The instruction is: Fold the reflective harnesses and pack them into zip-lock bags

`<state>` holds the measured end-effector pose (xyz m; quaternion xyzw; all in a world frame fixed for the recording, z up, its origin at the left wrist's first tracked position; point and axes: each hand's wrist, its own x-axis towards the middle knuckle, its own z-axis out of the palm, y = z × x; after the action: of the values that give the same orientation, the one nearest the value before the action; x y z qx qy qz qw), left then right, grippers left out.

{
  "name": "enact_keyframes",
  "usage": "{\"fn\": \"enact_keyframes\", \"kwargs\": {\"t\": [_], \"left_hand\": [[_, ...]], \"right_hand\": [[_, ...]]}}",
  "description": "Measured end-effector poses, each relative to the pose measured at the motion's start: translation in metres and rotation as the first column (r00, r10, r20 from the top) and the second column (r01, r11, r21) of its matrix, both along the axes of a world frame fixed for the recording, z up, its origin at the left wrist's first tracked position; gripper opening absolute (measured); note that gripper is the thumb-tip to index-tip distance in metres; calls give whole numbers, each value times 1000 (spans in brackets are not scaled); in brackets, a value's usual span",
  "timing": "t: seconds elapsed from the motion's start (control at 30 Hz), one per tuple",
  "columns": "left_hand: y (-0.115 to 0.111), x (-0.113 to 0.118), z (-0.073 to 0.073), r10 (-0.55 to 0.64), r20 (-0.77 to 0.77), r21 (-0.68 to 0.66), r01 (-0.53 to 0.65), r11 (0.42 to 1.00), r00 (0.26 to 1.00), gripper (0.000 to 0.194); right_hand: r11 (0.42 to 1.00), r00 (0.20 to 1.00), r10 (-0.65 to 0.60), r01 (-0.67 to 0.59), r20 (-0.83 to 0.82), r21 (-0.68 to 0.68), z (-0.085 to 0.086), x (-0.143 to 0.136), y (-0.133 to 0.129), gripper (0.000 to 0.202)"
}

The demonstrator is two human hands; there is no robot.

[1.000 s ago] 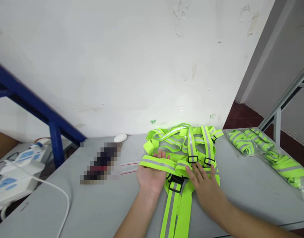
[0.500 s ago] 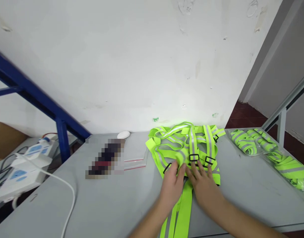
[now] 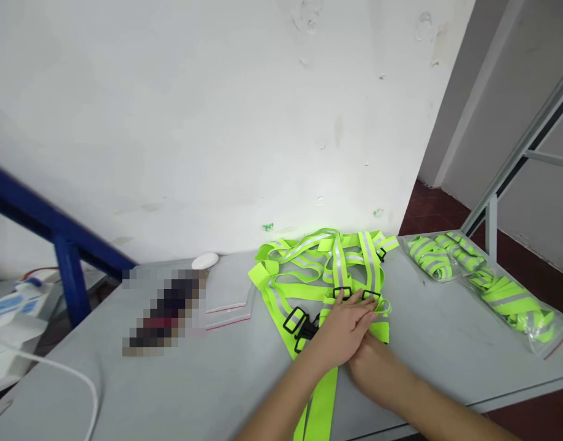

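Note:
A neon-yellow reflective harness vest (image 3: 304,291) with grey stripes and black strap adjusters lies loosely spread on the grey table. My left hand (image 3: 343,331) lies across its lower right straps, fingers stretched out near two of the adjusters. Below it, my right hand (image 3: 373,361) rests on the same straps, with its fingers mostly hidden under the left one. Just left of my hands is a black buckle (image 3: 307,329) with adjusters around it. Two long straps (image 3: 322,404) hang toward the table's front edge.
Clear bags with folded yellow vests (image 3: 515,303) lie at the right. Left of the harness are flat zip bags (image 3: 228,300), a white oval object (image 3: 204,261) and a pixelated item. A white cable (image 3: 86,373) and power strips (image 3: 19,312) sit far left, near a blue frame (image 3: 72,278).
My left hand has let go of the strap end it pinched and moved right, crossing over my right hand. The black buckle now shows. The whole view has shifted, with the scene sliding left.

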<state>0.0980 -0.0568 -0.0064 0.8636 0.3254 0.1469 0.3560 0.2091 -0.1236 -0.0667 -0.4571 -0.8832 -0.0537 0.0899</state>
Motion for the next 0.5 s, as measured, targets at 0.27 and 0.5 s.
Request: {"fn": "enact_keyframes", "kwargs": {"t": [0.27, 0.5], "left_hand": [[-10, -11, -18, -152, -187, 281, 201, 938, 971, 57], [3, -21, -6, 20, 143, -212, 11, 977, 989, 58]], "right_hand": [[989, 956, -21, 64, -294, 134, 32, 55, -26, 41], [971, 990, -135, 141, -44, 191, 2, 58, -18, 40]]}}
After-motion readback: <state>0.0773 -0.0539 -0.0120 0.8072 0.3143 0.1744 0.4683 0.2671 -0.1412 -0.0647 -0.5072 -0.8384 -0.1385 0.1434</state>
